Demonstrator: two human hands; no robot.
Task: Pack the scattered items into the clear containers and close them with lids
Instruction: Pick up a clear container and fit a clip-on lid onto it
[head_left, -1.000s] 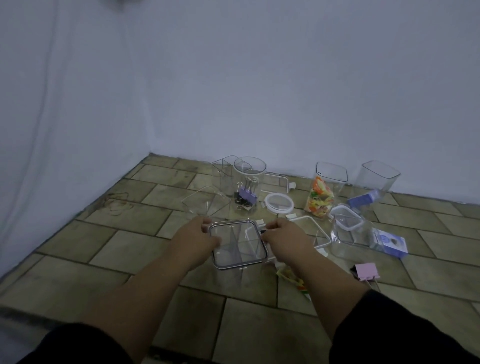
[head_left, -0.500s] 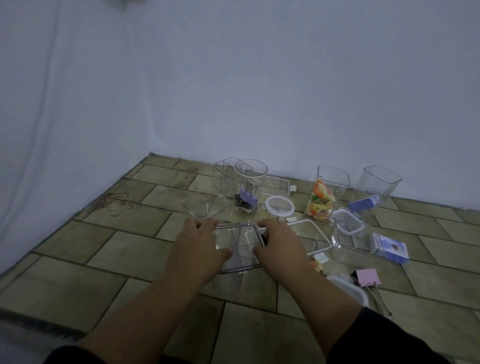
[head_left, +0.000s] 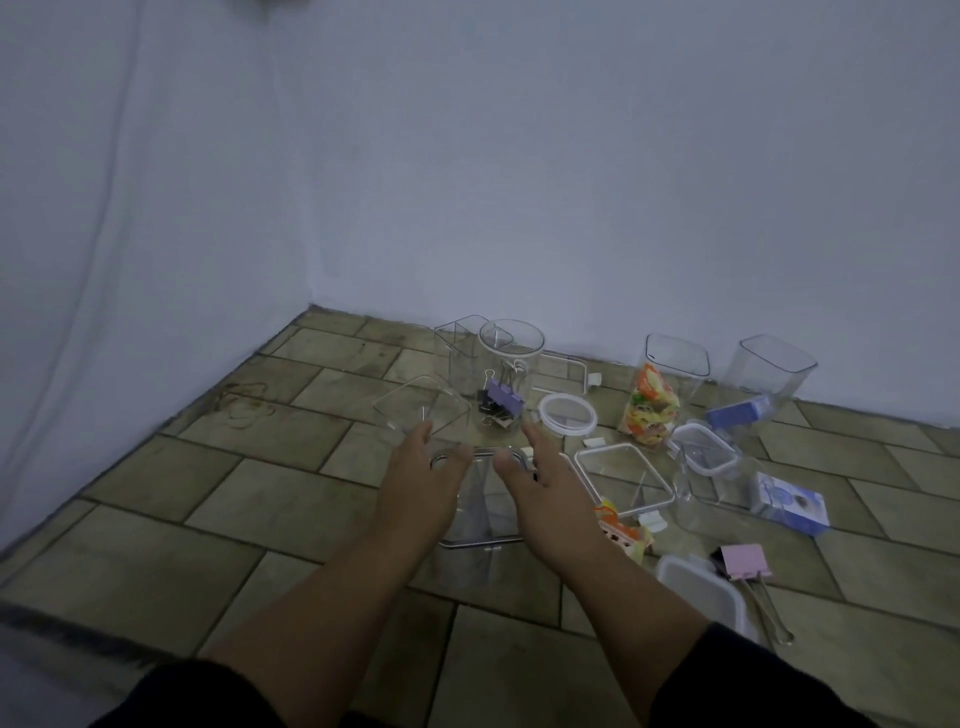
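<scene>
A clear square container with a lid (head_left: 480, 501) stands on the tiled floor in front of me. My left hand (head_left: 418, 486) lies on the lid's left side and my right hand (head_left: 545, 486) on its right side. Fingers of both hands stretch forward, thumbs at the lid's far edge. A round container (head_left: 511, 379) behind holds several binder clips. A tall square container (head_left: 655, 402) to the right holds colourful snack packets. Another snack packet (head_left: 621, 530) lies by my right wrist.
A round lid (head_left: 566, 413), a square lid (head_left: 623, 478), a white lid (head_left: 701, 592), a pink binder clip (head_left: 743, 561) and two blue boxes (head_left: 792, 501) (head_left: 737, 413) lie to the right. Empty clear containers (head_left: 769, 374) (head_left: 421, 408) stand near the wall. Rubber bands (head_left: 244, 405) lie at the left.
Both hands went from gripping the lid's side edges to lying on top of it with fingers stretched forward. The lid now sits down on the container.
</scene>
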